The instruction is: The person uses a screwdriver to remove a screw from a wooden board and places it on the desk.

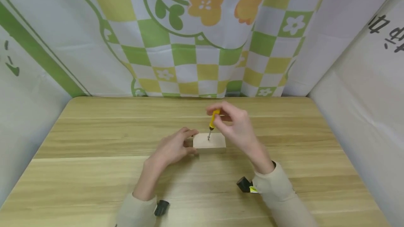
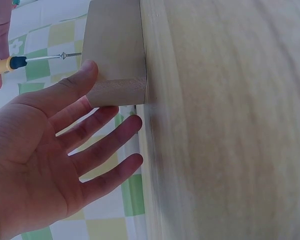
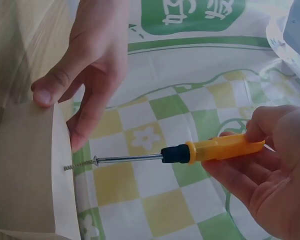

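Observation:
On the table lies a pale wooden block (image 1: 214, 143), its left end pinched between the thumb and fingers of my left hand (image 1: 173, 147). A screw (image 3: 80, 165) stands in the block's top face, much of its thread showing above the wood. My right hand (image 1: 238, 125) holds a yellow screwdriver (image 3: 225, 149) by its handle, thumb and fingers round the upper part. The screwdriver's shaft (image 2: 42, 58) points down at the screw, with the tip right at the screw head. In the head view the screwdriver leans slightly, its handle to the right.
The wood-grain table (image 1: 104, 181) spreads around both hands. Behind its far edge hangs a checked, flowered cloth (image 1: 183, 55). White sheets (image 1: 372, 115) rise at both sides. Black wrist-worn devices (image 1: 162, 207) sit by the beige sleeves (image 1: 274, 185).

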A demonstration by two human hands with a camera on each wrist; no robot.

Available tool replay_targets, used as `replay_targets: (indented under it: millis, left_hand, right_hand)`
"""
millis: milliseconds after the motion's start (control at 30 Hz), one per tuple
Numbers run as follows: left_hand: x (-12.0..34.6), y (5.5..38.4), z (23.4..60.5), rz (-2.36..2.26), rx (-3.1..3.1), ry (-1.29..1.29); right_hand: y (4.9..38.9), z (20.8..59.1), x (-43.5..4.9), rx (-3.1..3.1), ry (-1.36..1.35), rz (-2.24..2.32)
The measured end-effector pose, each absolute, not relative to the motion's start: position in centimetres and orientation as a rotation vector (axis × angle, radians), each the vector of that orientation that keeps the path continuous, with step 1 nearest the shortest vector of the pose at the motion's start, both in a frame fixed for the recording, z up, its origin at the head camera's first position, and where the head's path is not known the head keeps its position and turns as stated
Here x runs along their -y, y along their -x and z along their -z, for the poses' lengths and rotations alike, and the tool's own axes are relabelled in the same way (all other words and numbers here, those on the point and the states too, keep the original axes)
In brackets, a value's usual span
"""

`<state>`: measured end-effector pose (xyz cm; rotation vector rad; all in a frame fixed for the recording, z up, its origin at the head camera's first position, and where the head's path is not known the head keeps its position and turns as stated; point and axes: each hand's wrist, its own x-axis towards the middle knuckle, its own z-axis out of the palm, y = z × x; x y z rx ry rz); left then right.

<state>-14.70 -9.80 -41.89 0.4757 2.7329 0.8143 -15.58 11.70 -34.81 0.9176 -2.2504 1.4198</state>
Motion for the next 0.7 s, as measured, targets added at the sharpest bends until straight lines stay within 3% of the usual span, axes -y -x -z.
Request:
replay_targets:
  millis: [700]
  left_hand:
    - [9.81, 14.66, 41.84, -0.829, -2.723, -0.481]
  right_hand:
    - [14.87, 34.91, -10.88, 2.197, -0.856, -1.406]
